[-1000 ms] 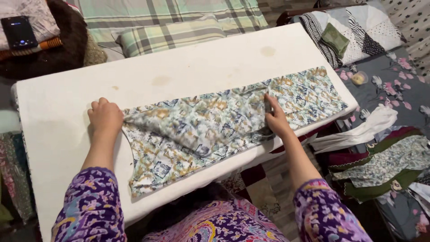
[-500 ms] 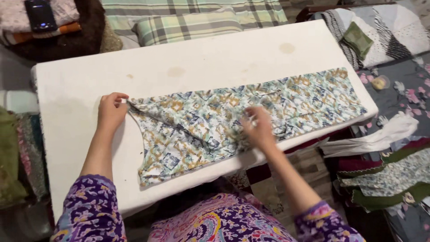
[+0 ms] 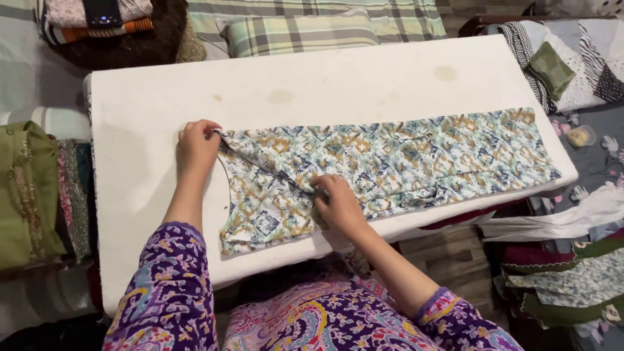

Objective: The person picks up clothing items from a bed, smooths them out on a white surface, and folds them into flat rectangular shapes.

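Observation:
A long patterned cloth (image 3: 416,159) in blue, green and ochre on white lies along the white padded board (image 3: 338,78). My left hand (image 3: 197,144) pinches the cloth's upper left corner, where a fold runs diagonally down. My right hand (image 3: 338,203) presses on the cloth near the board's front edge, at the lower end of that fold, with the fingers gripping the fabric. Both sleeves are purple with a floral print.
A plaid cushion (image 3: 299,34) lies beyond the board. A dark phone (image 3: 101,10) rests on folded cloths at top left. Green fabric (image 3: 26,195) is stacked on the left. White and patterned cloths (image 3: 565,260) pile on the right; a small round object (image 3: 577,136) sits on floral bedding.
My right hand has slid left along the cloth toward the front edge, flattening the raised fold. My left hand keeps the corner. The view has shifted, so everything sits further right.

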